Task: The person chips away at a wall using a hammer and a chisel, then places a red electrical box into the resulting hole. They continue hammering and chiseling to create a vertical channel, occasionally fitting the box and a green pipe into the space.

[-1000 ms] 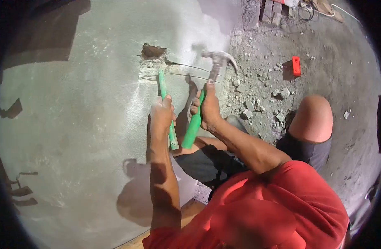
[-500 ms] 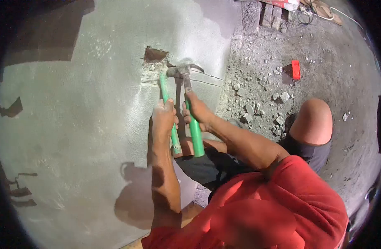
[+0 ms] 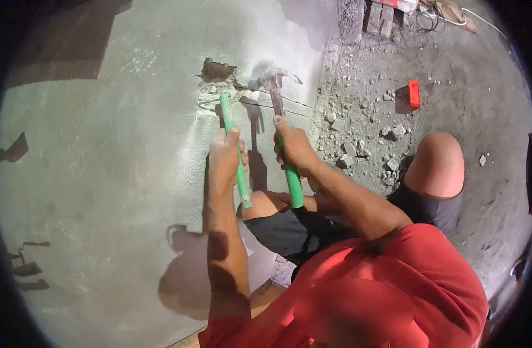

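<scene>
My left hand (image 3: 224, 156) is closed around a green chisel (image 3: 225, 110), which points up at the broken strip of wall (image 3: 211, 100) below a rough hole (image 3: 218, 71). A claw hammer (image 3: 292, 185) with a green handle is gripped in my right hand (image 3: 296, 149). Its dusty metal head sits to the right of the chisel's upper end, apart from it. Thin cut lines run across the plaster to the right of the hole. The chisel's lower end sticks out beneath my left hand.
Rubble (image 3: 348, 149) lies on the floor along the wall's base. A small red box-like object (image 3: 414, 94) stands beyond it. Cables (image 3: 431, 20) and a bag (image 3: 400, 5) are at the top right. My bent knee (image 3: 434, 165) is beside the rubble.
The hammer has swung right and slightly up, its head away from the chisel. My left hand and the chisel have shifted a little left and up.
</scene>
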Tool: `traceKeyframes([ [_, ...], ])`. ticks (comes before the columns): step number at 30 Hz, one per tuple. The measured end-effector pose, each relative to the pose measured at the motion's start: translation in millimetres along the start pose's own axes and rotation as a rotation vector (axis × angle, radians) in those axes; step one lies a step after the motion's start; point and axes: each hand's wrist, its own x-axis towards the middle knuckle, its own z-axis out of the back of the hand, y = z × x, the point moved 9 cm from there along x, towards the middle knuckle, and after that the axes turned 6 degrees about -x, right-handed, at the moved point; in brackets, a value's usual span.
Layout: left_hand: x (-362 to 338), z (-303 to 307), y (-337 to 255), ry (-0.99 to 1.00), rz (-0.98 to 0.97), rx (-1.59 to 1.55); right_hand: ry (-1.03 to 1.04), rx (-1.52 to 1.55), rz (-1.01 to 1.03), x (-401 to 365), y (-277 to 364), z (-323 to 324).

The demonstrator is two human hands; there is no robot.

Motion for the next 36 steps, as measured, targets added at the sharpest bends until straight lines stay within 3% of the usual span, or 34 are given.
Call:
traceKeyframes([
  [4, 4.2, -13.5, 0.0, -0.088, -0.004, -0.075, -0.009, 0.003, 0.084, 4.9, 26.9, 21.8],
  [7, -2.0, -21.1, -14.2, -0.043, -0.050, -0.192, -0.035, 0.069, 0.194, 3.1, 56.1, 31.9],
  [18, 13.6, -33.5, -13.6, -0.117, -0.045, -0.257, 0.019, 0.101, 0.176, 6.8, 80.4, 41.3],
  [21, 16.3, -33.4, -15.7, -0.137, -0.033, -0.274, -0.033, 0.068, 0.353, 15.6, 79.4, 17.0],
  [24, 10.7, -34.2, -13.8, -0.158, -0.012, -0.263, 0.227, -0.104, 0.034, 28.3, 47.5, -15.4],
  [25, 11.5, -36.2, -14.9, -0.166, -0.008, -0.253, 0.217, -0.101, 0.042, 30.1, 49.9, -9.5],
  [28, 11.3, -32.1, -12.6, -0.198, 0.009, -0.194, 0.113, 0.108, -0.043, 25.3, 61.7, 10.5],
  [31, 13.0, -32.4, -8.0, -0.161, 0.000, -0.235, -0.026, 0.514, 0.086, 25.3, 60.0, 14.2],
  [32, 13.0, -31.7, -8.7, -0.160, -0.004, -0.239, -0.035, 0.306, 0.162, 27.3, 49.7, 4.7],
  [34, 14.8, -31.5, -10.5, -0.168, 0.008, -0.272, 0.197, -0.096, 0.118, 36.5, 36.4, -19.6],
  [36, 13.2, -31.3, -10.8, -0.155, -0.003, -0.255, 0.168, -0.124, 0.089, 38.0, 49.8, -1.3],
])
